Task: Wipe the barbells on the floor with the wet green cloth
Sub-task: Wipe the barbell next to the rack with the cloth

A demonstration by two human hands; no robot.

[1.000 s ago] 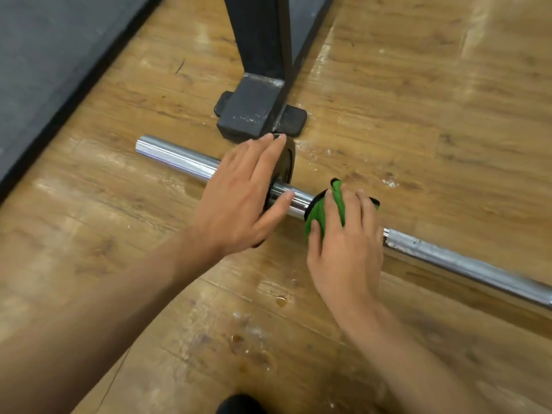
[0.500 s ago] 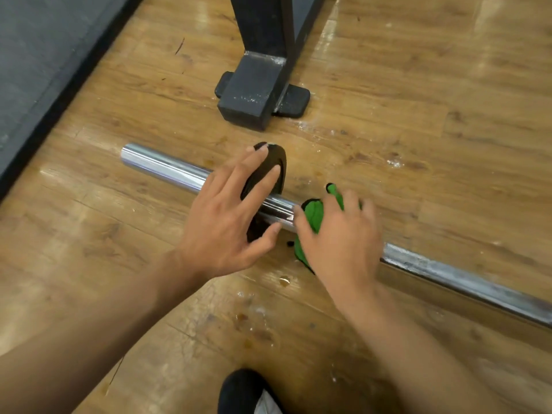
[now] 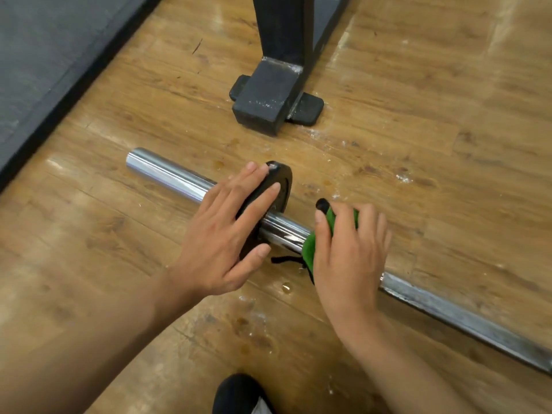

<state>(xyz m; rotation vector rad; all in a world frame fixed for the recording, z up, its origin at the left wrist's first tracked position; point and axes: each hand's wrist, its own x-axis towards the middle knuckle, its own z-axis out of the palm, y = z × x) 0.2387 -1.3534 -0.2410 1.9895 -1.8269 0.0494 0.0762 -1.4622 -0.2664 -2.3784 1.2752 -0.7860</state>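
A chrome barbell point(image 3: 167, 173) lies on the wooden floor, running from upper left to lower right. A small black plate point(image 3: 279, 180) sits on its sleeve. My left hand point(image 3: 227, 231) rests flat against the plate with straight fingers. My right hand point(image 3: 348, 255) presses the green cloth point(image 3: 310, 249) over the bar just right of the plate, fingers curved over it. A black edge of the cloth point(image 3: 322, 204) sticks out by my fingertip. The thinner, duller shaft point(image 3: 448, 309) continues to the lower right.
A black steel rack foot point(image 3: 265, 100) on a rubber pad stands just behind the bar. A dark grey mat point(image 3: 44, 55) covers the upper left. Water drops point(image 3: 286, 288) and white specks mark the floor. A black shoe point(image 3: 239, 392) shows at the bottom edge.
My right hand with the cloth slid slightly right along the bar, away from the plate, baring more chrome between them. My left hand stayed on the plate.
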